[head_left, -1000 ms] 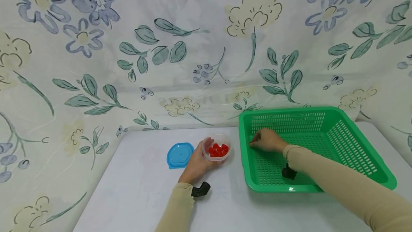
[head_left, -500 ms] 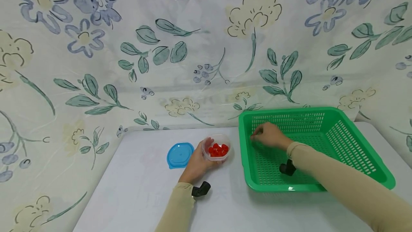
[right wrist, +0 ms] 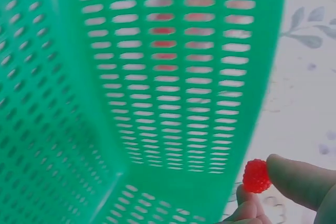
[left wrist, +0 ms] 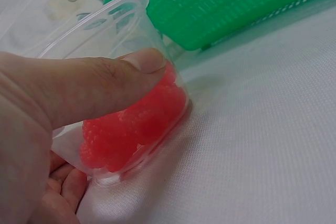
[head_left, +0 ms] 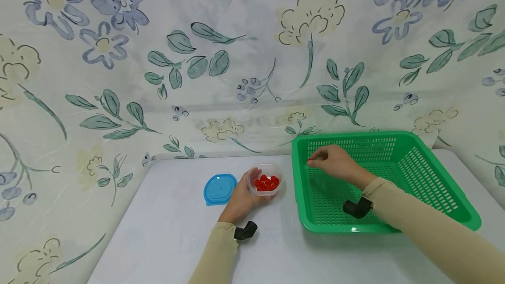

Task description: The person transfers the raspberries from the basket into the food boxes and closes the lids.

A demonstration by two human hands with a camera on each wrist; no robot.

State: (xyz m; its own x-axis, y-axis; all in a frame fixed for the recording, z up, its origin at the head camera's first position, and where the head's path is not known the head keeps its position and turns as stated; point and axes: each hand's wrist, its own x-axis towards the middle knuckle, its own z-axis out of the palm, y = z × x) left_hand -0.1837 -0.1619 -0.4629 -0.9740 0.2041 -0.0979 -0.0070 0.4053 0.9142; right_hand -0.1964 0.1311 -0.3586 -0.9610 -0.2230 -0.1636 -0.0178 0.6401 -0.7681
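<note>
A clear plastic tub point(left wrist: 113, 32) with several red raspberries point(head_left: 267, 183) inside stands on the table, slightly tilted in the left wrist view. My left hand point(head_left: 241, 200) grips it from its left side, thumb across the near wall and fingers around the other side. Over the left end of the green basket point(head_left: 299, 200), my right hand point(head_left: 337, 163) pinches one raspberry point(right wrist: 256, 176) between thumb and fingertips. The right wrist view shows this raspberry up close, at about the height of the basket's rim.
A blue lid point(head_left: 220, 189) lies on the white table point(head_left: 169, 231) left of the tub. The basket's perforated wall rises between my right hand and the tub. A floral cloth point(head_left: 252, 65) hangs behind the table.
My right hand has risen from low inside the basket towards its left rim, and the raspberry now shows at its fingertips. The left hand and the tub have stayed in place.
</note>
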